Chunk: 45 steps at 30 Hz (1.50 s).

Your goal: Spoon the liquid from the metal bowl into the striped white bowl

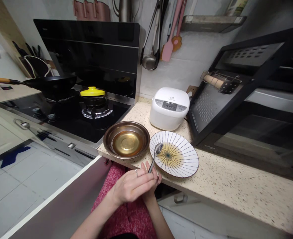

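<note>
A metal spoon (153, 162) slants up from between my hands, its bowl over the left part of a white plate (190, 166) with dark radial lines. Yellowish liquid (170, 159) covers the plate's middle. My right hand (150, 192) lies mostly beneath the other and seems to hold the handle; its grip is partly hidden. Across it rests my left hand (131, 184), back upward, fingers stretched out, a ring on one finger. To the left of the plate, a metal bowl (108, 146) contains clear amber liquid.
Behind the plate stands a white rice cooker (170, 116). On the black stove (74, 124) are a wok (54, 86) and a pot with a yellow lid (93, 92). A dark oven (263, 136) borders the speckled counter (236, 176) at right. An open cabinet door (61, 196) juts out at left.
</note>
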Tool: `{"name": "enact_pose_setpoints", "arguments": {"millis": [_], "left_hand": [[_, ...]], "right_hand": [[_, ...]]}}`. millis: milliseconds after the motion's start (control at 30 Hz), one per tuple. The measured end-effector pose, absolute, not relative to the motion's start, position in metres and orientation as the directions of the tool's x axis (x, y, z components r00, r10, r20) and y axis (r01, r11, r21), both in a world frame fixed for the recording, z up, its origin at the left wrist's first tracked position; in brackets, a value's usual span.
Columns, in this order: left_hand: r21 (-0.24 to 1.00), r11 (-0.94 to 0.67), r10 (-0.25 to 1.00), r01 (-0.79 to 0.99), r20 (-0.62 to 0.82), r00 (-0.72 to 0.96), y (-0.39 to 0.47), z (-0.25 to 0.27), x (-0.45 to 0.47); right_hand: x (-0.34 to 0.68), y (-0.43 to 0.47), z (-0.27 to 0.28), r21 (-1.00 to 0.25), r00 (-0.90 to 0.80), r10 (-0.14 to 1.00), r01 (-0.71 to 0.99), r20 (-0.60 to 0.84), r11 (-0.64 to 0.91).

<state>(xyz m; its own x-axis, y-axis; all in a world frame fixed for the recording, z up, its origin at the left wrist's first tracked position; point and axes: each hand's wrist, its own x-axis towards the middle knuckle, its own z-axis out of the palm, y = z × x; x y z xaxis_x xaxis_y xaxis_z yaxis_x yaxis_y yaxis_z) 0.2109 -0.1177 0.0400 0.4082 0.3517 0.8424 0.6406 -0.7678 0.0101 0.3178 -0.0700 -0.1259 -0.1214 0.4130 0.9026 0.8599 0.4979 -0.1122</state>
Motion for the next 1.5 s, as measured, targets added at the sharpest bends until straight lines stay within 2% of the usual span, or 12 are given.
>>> {"name": "enact_pose_setpoints", "arguments": {"millis": [100, 200, 367, 533, 867, 1500], "left_hand": [[0.078, -0.787, 0.356, 0.612, 0.867, 0.348, -0.118, 0.033, 0.212], [0.186, -0.788, 0.376, 0.587, 0.9, 0.22, -0.12, 0.025, 0.213], [0.385, -0.738, 0.413, 0.554, 0.907, -0.08, -0.124, 0.02, 0.21], [0.516, -0.62, 0.416, 0.591, 0.855, -0.309, -0.127, 0.021, 0.198], [0.551, -0.514, 0.442, 0.658, 0.827, -0.348, -0.136, 0.008, 0.175], [0.599, -0.463, 0.541, 0.653, 0.775, -0.327, -0.134, 0.01, 0.174]], "right_hand": [[0.319, -0.068, -0.126, -0.047, -0.137, 0.367, 0.892, 0.92, 0.45], [0.32, -0.066, -0.127, -0.034, -0.145, 0.34, 0.883, 0.929, 0.469], [0.322, -0.064, -0.128, -0.115, -0.122, 0.384, 0.834, 0.915, 0.539], [0.323, -0.065, -0.122, -0.116, -0.13, 0.387, 0.825, 0.913, 0.553], [0.323, -0.065, -0.123, -0.107, -0.143, 0.384, 0.823, 0.912, 0.559], [0.323, -0.066, -0.123, -0.117, -0.142, 0.403, 0.825, 0.904, 0.553]]}}
